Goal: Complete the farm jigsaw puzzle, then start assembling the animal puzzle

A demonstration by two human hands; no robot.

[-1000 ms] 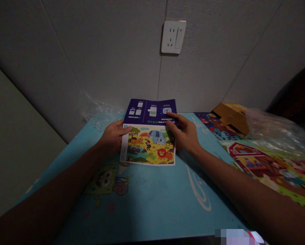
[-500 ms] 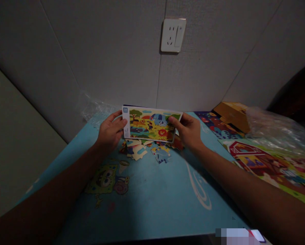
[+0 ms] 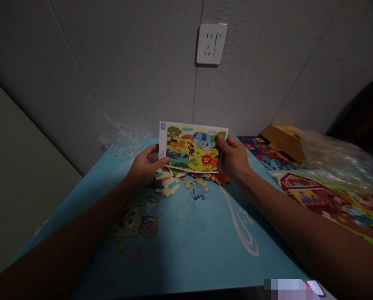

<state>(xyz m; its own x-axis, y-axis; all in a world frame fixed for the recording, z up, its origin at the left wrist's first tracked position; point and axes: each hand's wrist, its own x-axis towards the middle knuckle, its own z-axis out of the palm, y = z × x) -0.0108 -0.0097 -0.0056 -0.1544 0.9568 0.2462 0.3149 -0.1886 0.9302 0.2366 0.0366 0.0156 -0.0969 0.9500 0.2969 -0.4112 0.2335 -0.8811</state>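
Both hands hold a stiff, glossy picture card (image 3: 192, 146) tilted up over the blue cartoon-printed bench (image 3: 186, 250), near the wall. The right hand (image 3: 234, 156) has its fingers closed on the card's right edge. The left hand (image 3: 144, 164) seems to pinch the lower left corner, though dim light blurs that grip. Beneath lies a loose heap of flat, knobbed cardboard jigsaw pieces (image 3: 186, 183). The step looks like lifting the card clear; setting it down calls for bare bench beside the heap.

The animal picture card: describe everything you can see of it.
The picture card is a flat, stiff-looking rectangle, white-bordered, showing a cartoon lion, elephant and trees. It is held above the puzzle pieces, tilted toward the camera. The right hand pinches its right edge; the left hand touches its lower left corner.
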